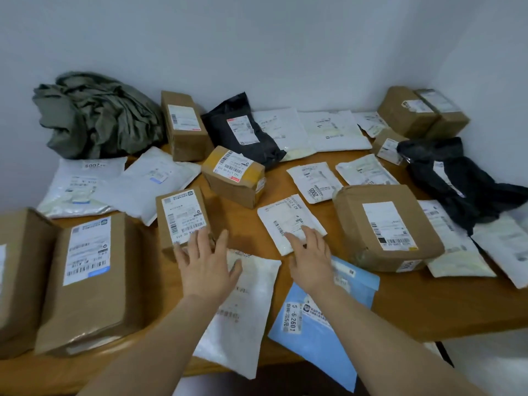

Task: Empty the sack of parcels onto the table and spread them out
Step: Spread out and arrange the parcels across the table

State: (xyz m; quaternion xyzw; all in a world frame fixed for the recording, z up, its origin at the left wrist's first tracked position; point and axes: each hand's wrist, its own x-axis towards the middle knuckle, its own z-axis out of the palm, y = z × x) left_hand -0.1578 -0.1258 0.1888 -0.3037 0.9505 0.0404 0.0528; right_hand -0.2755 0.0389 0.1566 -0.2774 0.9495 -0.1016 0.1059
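Both my forearms reach in from the near edge over the wooden table (pixel 400 307). My left hand (pixel 207 265) is spread flat with the fingers splayed and grips nothing; its fingertips touch the near end of a small brown box (pixel 183 218) that lies label up, while the palm hovers over a white mailer (pixel 243 312) hanging partly off the near edge. My right hand (pixel 310 258) is also flat and open, fingers resting on the near end of a small white envelope (pixel 288 224); the wrist crosses a blue mailer (pixel 323 318) that lies just right of the white one.

Parcels are laid out across the whole tabletop. Near left, 2 large brown packages (pixel 85 281) sit side by side. Right of my right hand stands a squat brown carton (pixel 383 224), with white bags (pixel 457 252) tucked beside it. Between the hands and the far wall lies a brown box with yellow tape (pixel 234 175). Along the far side are a tall brown box (pixel 184 124), a black bag (pixel 243 130), flat white envelopes (pixel 328 130) and 2 brown boxes (pixel 420 112) in the far right corner.

The olive-green sack (pixel 97 115) lies crumpled in the far left corner against the wall, well apart from both hands.
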